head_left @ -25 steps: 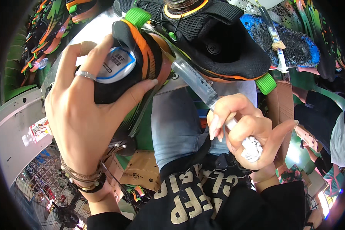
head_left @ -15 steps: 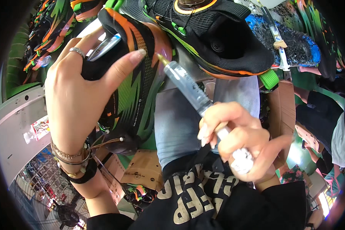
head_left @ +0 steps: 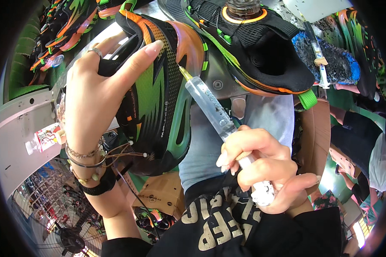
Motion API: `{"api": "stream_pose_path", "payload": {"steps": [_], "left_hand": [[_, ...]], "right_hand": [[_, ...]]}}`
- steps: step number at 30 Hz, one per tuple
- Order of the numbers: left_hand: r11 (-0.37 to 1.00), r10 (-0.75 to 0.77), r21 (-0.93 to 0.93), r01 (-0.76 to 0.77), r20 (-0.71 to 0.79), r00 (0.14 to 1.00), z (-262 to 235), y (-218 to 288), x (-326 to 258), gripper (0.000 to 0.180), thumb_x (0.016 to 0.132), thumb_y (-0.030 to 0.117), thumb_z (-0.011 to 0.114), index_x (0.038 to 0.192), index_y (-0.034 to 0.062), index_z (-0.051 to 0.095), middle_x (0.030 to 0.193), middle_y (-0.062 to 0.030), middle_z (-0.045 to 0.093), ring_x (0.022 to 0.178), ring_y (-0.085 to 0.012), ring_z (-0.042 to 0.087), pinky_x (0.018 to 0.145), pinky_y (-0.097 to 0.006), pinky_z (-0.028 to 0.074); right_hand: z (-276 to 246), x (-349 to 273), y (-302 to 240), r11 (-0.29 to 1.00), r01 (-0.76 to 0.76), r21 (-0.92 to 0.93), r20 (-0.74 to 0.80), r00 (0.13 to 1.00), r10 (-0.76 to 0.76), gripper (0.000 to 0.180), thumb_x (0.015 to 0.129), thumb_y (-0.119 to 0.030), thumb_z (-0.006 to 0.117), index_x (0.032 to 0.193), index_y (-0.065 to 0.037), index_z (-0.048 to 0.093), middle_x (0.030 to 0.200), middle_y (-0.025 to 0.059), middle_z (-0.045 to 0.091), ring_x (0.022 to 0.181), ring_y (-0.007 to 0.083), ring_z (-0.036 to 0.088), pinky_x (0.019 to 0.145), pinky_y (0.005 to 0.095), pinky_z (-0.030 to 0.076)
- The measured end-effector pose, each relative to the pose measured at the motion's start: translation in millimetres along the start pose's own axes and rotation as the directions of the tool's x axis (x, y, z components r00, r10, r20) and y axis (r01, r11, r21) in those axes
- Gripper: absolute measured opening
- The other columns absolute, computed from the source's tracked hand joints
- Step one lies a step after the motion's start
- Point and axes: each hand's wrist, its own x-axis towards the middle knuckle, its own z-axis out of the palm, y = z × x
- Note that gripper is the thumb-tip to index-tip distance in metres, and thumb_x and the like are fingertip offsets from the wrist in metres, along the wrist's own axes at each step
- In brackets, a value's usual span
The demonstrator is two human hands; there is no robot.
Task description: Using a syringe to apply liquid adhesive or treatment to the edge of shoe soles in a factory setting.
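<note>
My left hand [head_left: 92, 103] is wrapped around a black, green and orange sneaker [head_left: 149, 96], with the thumb along its upper and the other fingers hidden behind its collar. The shoe is tilted, its side facing me. In my right hand [head_left: 266, 162] is a clear syringe [head_left: 210, 107] with a yellowish needle tip, its white plunger end near my palm. The tip is at the edge between the shoe's upper and its glossy orange-pink heel piece; whether it touches, I cannot tell.
Another such sneaker [head_left: 244, 55] lies on the metal surface beyond. A second syringe [head_left: 316, 55] rests across a black and blue pad [head_left: 343, 66]. More sneakers [head_left: 66, 21] fill the far left. Nearby are a small bottle [head_left: 43, 139], a fan [head_left: 68, 231], and a cardboard box [head_left: 161, 192]. People sit at right.
The held sneaker has turned and shifted slightly, showing more of its side and heel. A white-and-blue object by its collar is out of sight now. My right hand has moved slightly lower.
</note>
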Motion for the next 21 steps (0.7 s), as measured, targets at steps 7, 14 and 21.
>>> {"api": "stream_pose_path", "payload": {"steps": [7, 14, 21], "left_hand": [[0.997, -0.002, -0.072, 0.002, -0.002, 1.000, -2, -5, 4, 0.050, 0.089, 0.026, 0.071, 0.125, -0.0074, 0.059, 0.093, -0.0064, 0.070, 0.078, -0.0058, 0.062, 0.071, -0.021, 0.051], [0.964, 0.008, -0.267, -0.010, -0.010, 1.000, -2, -24, 8, 0.039, 0.090, 0.029, 0.071, 0.109, -0.0040, 0.068, 0.085, -0.0046, 0.072, 0.074, -0.0054, 0.064, 0.068, -0.021, 0.051], [0.939, 0.054, -0.343, -0.017, 0.098, 0.994, -5, -46, 19, 0.036, 0.094, 0.028, 0.066, 0.108, -0.0043, 0.067, 0.085, 0.0008, 0.069, 0.074, -0.0028, 0.059, 0.067, -0.019, 0.047]], "right_hand": [[3, 5, 2, 0.999, 0.035, 0.004, -0.051, 0.998, -0.034, 0.095, 0.092, -0.069, -0.007, 0.060, -0.002, 0.052, 0.094, 0.0242, 0.059, 0.066, 0.0233, 0.054, 0.061, 0.0321, 0.046], [-9, 27, -6, 0.986, -0.088, 0.140, -0.051, 0.994, 0.096, 0.091, 0.092, -0.070, -0.005, 0.058, -0.006, 0.049, 0.086, 0.0210, 0.055, 0.067, 0.0255, 0.054, 0.066, 0.0374, 0.046], [-16, 50, -11, 0.978, -0.075, 0.194, 0.011, 0.997, 0.074, 0.082, 0.098, -0.060, -0.005, 0.060, -0.007, 0.045, 0.095, 0.0211, 0.051, 0.063, 0.0211, 0.049, 0.058, 0.0271, 0.042]]}}
